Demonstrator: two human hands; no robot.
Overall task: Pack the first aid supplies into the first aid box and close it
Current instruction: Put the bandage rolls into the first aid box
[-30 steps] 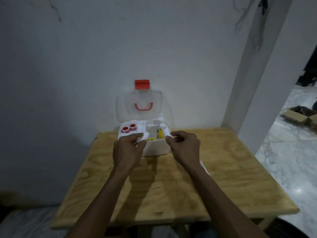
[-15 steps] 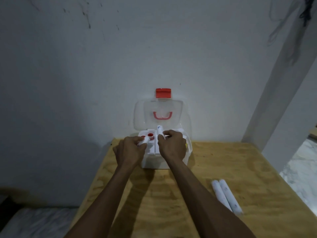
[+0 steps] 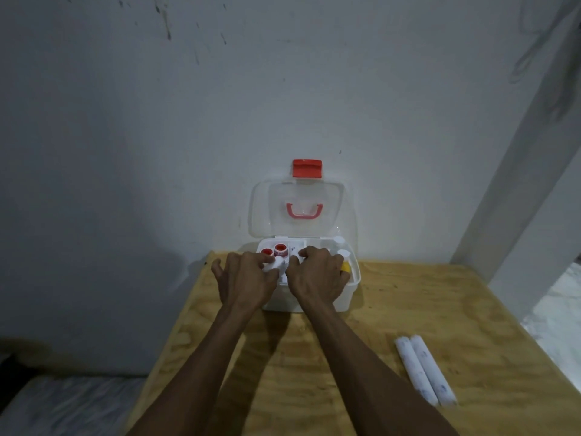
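Observation:
The white first aid box stands open at the table's far edge, its clear lid with a red latch leaning back against the wall. Two red-cored tape rolls sit in its left tray compartment, and a yellow item shows at the right. My left hand holds a white bandage roll over the box. My right hand is curled over the middle of the box; what it holds is hidden. Two more white bandage rolls lie on the table to the right.
The plywood table stands against a grey wall. A white pillar rises at the right, with pale floor beyond it. The table's left edge drops off near my left forearm.
Both hands have moved down into the box with their rolls. The white roll that stuck up from my right hand is now out of sight. The camera view shifted left.

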